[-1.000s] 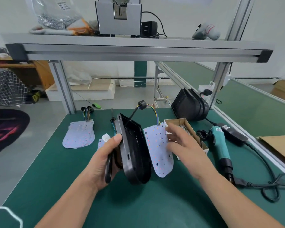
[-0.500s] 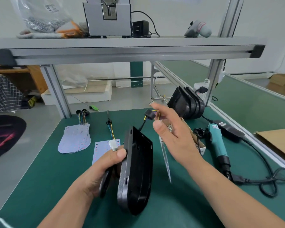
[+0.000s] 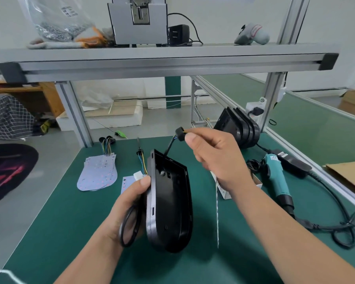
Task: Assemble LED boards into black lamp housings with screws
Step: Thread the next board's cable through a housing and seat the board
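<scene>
My left hand (image 3: 129,198) grips a black lamp housing (image 3: 169,203) upright on its edge above the green table, open side facing right. A black ring (image 3: 129,224) hangs at that hand's underside. My right hand (image 3: 215,156) is raised beside the housing's top and pinches the wires just behind a black grommet (image 3: 180,132). A dark lead runs from the grommet down to the housing's top edge. A white LED board (image 3: 217,214) hangs edge-on below my right hand.
A stack of LED boards (image 3: 98,173) with wire bundles lies at the left, one more board (image 3: 127,181) behind my left hand. Spare black housings (image 3: 238,128) lean at the back right. A teal electric screwdriver (image 3: 276,177) and its cable lie right. A small cardboard box edge (image 3: 257,182) shows behind my right wrist.
My right hand left the flat LED board, took the wires by the grommet and lifted them; the board now hangs edge-on. The housing has turned more upright in my left hand.
</scene>
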